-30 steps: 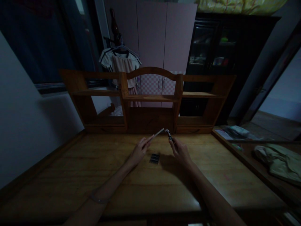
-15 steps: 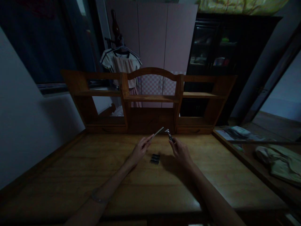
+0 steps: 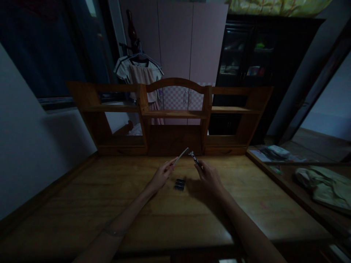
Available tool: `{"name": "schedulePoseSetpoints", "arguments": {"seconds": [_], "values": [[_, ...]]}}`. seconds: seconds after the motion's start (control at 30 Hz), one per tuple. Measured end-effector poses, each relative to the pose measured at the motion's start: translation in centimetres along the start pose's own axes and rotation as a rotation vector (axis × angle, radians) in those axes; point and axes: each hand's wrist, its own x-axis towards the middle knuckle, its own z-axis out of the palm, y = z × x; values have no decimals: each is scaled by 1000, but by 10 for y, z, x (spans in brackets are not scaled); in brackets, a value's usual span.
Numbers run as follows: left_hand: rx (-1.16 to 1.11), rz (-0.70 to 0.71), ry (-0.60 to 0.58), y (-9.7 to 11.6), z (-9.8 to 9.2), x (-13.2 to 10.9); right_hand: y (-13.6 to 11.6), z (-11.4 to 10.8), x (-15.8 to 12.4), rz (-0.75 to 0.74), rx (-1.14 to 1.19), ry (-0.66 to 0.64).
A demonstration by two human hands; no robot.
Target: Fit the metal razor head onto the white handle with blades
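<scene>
My left hand point(image 3: 161, 176) is closed on a thin, pale strip point(image 3: 182, 156) that slants up to the right; it may be a flat thing seen edge-on. In my right hand point(image 3: 208, 176) is a razor point(image 3: 194, 158), gripped by its dark handle, its silvery head pointing up and left. The razor's head is close to the upper end of the strip; whether they touch I cannot tell. Below and between the hands, a small dark pack point(image 3: 180, 184) with a few black bars lies flat on the wooden desk point(image 3: 153, 226).
A wooden shelf unit point(image 3: 175, 114) stands along the desk's back edge. Beyond the desk's right rim lie a pale cloth bag point(image 3: 326, 186) and some papers and plastic point(image 3: 274, 152). A wall point(image 3: 19, 146) borders the left side. The room is dim.
The razor has tilted further left, and its head is nearer the strip's tip. Both hands keep their grips. The whole view has shifted slightly.
</scene>
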Motion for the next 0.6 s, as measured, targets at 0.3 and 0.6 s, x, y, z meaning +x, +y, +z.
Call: {"name": "schedulePoseSetpoints", "arguments": {"seconds": [0.3,0.6], "values": [[-350,-263,-192,-1,4,-4,0,-1,0,21,-50,7],[-548,-299,-135,-4,3,-2,-4,-5,-2,-1,-68,5]]}}
